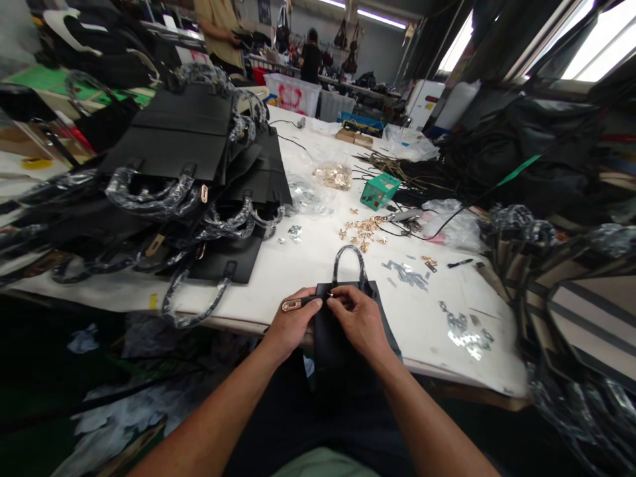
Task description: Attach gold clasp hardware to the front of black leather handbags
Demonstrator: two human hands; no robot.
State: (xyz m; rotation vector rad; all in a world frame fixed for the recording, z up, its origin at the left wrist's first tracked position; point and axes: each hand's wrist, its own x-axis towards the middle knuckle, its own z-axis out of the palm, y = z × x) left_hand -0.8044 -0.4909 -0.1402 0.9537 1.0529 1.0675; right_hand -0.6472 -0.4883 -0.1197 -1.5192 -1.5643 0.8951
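A black handbag [332,341] hangs over the table's front edge, its plastic-wrapped handle [349,250] standing up on the tabletop. My left hand [292,330] grips the bag's left side, thumb on top. Across that hand lies a black strap end bearing a gold clasp plate [292,305]. My right hand [358,319] is closed in a pinch over the bag's upper edge, at a tiny gold metal fitting [330,295]. The fingertips partly hide the fitting. Both hands are close together, thumbs nearly meeting.
Black handbags [179,132] are piled at left. Gold fittings [365,228], flat metal plates [406,275] and a green control box [380,192] lie on the white table [308,258]. More bag pieces [591,324] stand at right. Two people [218,33] are in the background.
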